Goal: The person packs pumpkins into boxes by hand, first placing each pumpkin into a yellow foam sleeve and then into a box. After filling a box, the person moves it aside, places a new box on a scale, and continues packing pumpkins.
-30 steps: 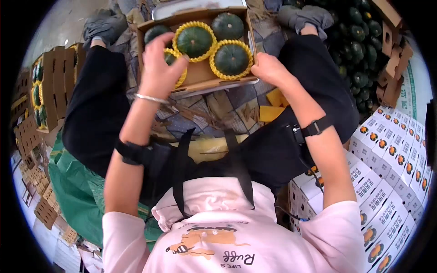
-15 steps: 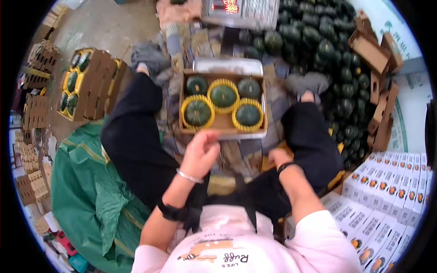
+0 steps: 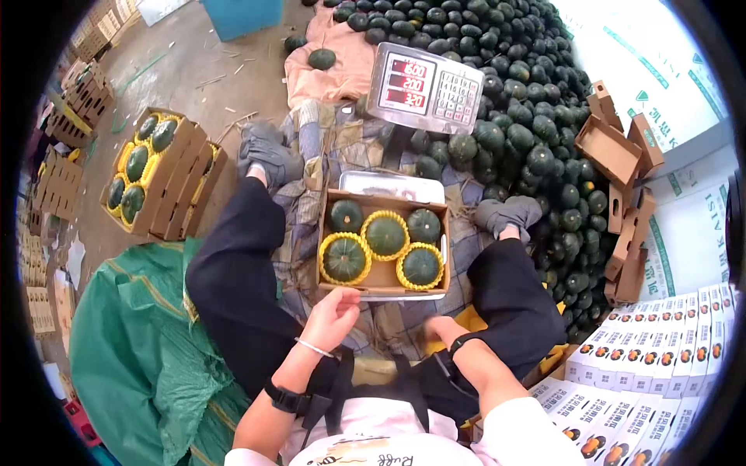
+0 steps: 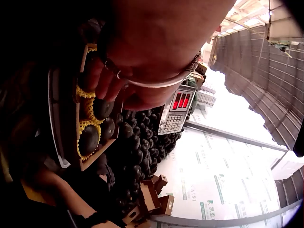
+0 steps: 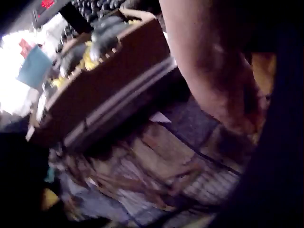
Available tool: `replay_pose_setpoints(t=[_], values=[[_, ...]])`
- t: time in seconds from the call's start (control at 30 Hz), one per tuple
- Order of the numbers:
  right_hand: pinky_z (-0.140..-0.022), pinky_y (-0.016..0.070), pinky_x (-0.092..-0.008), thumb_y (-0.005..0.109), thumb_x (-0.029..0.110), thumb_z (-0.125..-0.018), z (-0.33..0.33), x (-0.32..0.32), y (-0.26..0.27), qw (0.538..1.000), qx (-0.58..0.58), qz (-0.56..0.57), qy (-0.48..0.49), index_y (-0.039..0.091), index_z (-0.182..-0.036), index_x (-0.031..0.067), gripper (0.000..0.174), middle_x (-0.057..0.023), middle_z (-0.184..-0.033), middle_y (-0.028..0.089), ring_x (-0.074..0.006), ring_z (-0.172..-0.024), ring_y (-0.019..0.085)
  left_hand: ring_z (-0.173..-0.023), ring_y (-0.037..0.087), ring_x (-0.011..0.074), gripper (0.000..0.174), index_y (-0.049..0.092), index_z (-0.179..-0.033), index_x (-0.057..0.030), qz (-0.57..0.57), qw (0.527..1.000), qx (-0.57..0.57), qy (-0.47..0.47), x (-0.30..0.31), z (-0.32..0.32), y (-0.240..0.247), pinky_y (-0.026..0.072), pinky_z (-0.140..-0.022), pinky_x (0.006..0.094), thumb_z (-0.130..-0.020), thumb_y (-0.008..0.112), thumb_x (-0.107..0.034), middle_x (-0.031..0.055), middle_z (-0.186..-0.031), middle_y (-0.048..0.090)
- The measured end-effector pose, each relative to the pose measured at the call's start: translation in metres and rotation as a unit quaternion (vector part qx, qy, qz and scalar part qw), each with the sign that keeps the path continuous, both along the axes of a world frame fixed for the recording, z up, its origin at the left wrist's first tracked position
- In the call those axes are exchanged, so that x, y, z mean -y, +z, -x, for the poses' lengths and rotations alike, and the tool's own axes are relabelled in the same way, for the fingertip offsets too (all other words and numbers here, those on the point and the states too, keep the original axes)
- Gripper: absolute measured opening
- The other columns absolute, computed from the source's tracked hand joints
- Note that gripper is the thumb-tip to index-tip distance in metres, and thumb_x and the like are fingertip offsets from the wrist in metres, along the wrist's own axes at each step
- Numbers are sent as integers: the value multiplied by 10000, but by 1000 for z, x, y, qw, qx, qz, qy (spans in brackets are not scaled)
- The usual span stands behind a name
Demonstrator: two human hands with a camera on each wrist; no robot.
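An open cardboard box on a silver tray holds several dark green squashes. Two bare ones sit in the far corners; yellow foam nets surround the other three. The left hand is just in front of the box's near edge with loosely bent fingers, nothing seen in it. The right hand, blurred, is low beside yellow material near the right leg; in the right wrist view its fingers are dark, and any grip is unclear.
Beyond the box stands a scale with red digits. Squashes are heaped behind and right, beside empty cartons. White printed boxes lie front right, a green sheet left, filled cartons back left.
The left hand has left the near-left squash and drawn back in front of the box. The right hand has let go of the box's right edge and moved down toward the yellow material. The head view has shifted.
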State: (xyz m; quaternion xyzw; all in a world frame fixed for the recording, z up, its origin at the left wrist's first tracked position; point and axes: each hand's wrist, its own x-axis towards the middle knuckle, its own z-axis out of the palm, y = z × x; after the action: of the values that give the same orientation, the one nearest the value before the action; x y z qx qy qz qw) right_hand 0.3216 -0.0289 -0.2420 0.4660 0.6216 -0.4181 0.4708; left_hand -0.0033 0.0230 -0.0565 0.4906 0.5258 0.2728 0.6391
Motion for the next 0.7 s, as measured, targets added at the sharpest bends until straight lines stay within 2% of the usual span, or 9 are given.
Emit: replay_pose_setpoints(t=[0.07,0.1,0.17,0.23,0.27,0.4,0.47,0.57,0.7], values=[[-810,496,-404,642,179,-750,29,-24,2,996,-84,-18,14,696,-926,83,208,-132,-1007,670,-302,-930,630,-1020,595,176,468,471,-1256,-2,-47,998,-18,-22,0,3,-3,488,-873,308,-833,654,-84,128,-1135,609],[-813,497,-391,603,99,-740,61,-44,91,955,-277,-87,-65,668,-932,43,210,-144,-1007,665,-302,-916,631,-1046,588,187,542,436,-1304,-7,-65,997,-29,-33,5,3,-3,481,-890,315,-823,668,-99,141,-1163,597],[-762,500,-354,577,106,-788,88,-45,147,830,-456,-231,-222,618,-1095,35,318,-108,-1004,665,-223,-891,629,-1089,567,208,669,345,-1376,-19,-147,984,-67,-78,14,-2,-1,463,-919,323,-805,681,-108,159,-1201,569],[-794,493,-264,568,41,-855,120,-41,212,677,-460,-138,-558,588,-1189,29,335,-48,-1085,602,-115,-932,577,-1111,550,216,809,236,-1451,-34,-59,989,-30,-134,13,-3,29,443,-946,321,-788,692,-112,171,-1203,556],[-805,493,-273,619,71,-851,123,-36,221,640,-482,-156,-578,596,-1170,26,323,-50,-1146,573,-141,-960,575,-1054,565,184,685,344,-1382,-13,-77,995,2,-69,21,-7,18,457,-917,316,-798,686,-117,158,-1124,586],[-823,478,-333,693,73,-763,139,-20,240,645,-434,-564,-279,625,-941,-7,207,-134,-1082,591,-250,-995,583,-845,583,115,271,543,-1111,17,-53,996,-9,-74,24,-1,50,494,-760,292,-900,596,-145,64,-933,638],[-784,487,-300,676,87,-809,144,-16,249,623,-451,-598,-224,626,-921,-1,151,-129,-1063,614,-201,-960,604,-795,566,82,255,561,-1094,14,25,997,14,-75,25,4,52,484,-711,258,-926,581,-176,35,-887,633],[-777,488,-274,657,91,-854,148,-16,270,687,-436,-284,-507,630,-967,13,140,-84,-1057,645,-144,-934,610,-769,566,69,238,577,-1077,21,31,999,9,-27,27,11,49,483,-680,243,-953,549,-181,23,-894,634],[-832,482,-259,711,123,-829,130,-26,263,547,-583,26,-600,589,-1112,1,331,-18,-1075,638,-95,-955,598,-946,648,207,383,518,-1245,47,167,916,350,106,20,20,59,537,-825,334,-941,567,-180,131,-1094,636]])
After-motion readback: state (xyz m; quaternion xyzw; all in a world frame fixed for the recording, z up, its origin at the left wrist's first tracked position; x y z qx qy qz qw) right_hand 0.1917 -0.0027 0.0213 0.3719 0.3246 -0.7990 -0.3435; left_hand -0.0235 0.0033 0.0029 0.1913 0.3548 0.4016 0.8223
